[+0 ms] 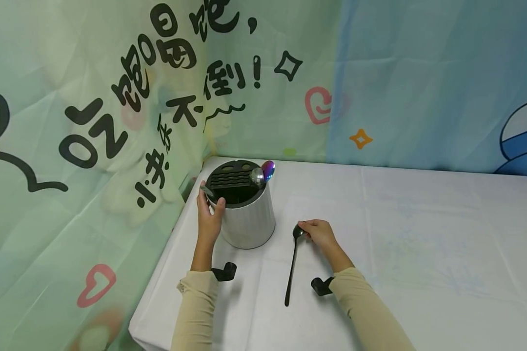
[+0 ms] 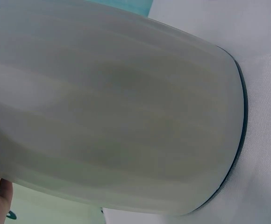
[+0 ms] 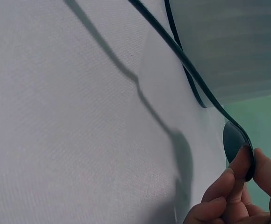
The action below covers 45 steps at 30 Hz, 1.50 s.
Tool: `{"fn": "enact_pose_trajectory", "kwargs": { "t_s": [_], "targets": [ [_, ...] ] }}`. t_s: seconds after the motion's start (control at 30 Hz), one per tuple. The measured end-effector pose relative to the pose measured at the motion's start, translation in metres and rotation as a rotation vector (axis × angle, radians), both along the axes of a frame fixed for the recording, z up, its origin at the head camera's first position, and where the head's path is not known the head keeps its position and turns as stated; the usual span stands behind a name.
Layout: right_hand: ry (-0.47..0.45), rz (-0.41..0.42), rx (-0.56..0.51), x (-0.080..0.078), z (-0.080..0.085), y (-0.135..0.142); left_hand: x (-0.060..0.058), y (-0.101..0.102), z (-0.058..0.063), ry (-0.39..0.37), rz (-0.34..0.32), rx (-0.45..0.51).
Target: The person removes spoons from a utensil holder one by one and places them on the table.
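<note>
A black long-handled spoon [image 1: 292, 268] is pinched at its bowl by my right hand [image 1: 320, 233]. Its handle points toward the table's near edge. The right wrist view shows thumb and fingers on either side of the spoon bowl [image 3: 236, 142], and the spoon's shadow below shows it is raised off the cloth. My left hand [image 1: 209, 219] grips the upper left side of a white utensil holder [image 1: 250, 224] with a black slotted lid. Inside the holder stand a silver spoon [image 1: 257, 176], a rainbow-coloured spoon [image 1: 268, 169] and a dark utensil [image 1: 208, 192] beside the left fingers.
A white cloth [image 1: 421, 234] covers the table. Printed fabric [image 1: 263, 122] hangs along the left and back edges, close behind the holder. Each wrist wears a black mount, the left mount [image 1: 225, 272] and the right mount [image 1: 321, 286].
</note>
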State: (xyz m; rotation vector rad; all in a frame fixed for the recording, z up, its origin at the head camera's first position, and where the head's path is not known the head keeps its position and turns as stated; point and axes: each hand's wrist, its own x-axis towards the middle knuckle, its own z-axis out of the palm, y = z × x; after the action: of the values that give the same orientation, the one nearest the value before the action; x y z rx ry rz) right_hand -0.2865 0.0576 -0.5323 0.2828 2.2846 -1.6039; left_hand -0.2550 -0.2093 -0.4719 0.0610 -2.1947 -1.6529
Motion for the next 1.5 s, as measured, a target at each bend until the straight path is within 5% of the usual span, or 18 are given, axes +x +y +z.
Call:
{"fn": "enact_pose_trajectory", "kwargs": {
  "t_s": [0.77,1.5],
  "targets": [
    [-0.022,-0.023,0.006,0.000,-0.009,-0.002,0.001,0.001,0.002,0.006,-0.019,0.018],
    [-0.002,0.034,0.173,-0.001,-0.010,-0.006,0.000,0.001,0.001,0.001,0.001,0.014]
  ]
}}
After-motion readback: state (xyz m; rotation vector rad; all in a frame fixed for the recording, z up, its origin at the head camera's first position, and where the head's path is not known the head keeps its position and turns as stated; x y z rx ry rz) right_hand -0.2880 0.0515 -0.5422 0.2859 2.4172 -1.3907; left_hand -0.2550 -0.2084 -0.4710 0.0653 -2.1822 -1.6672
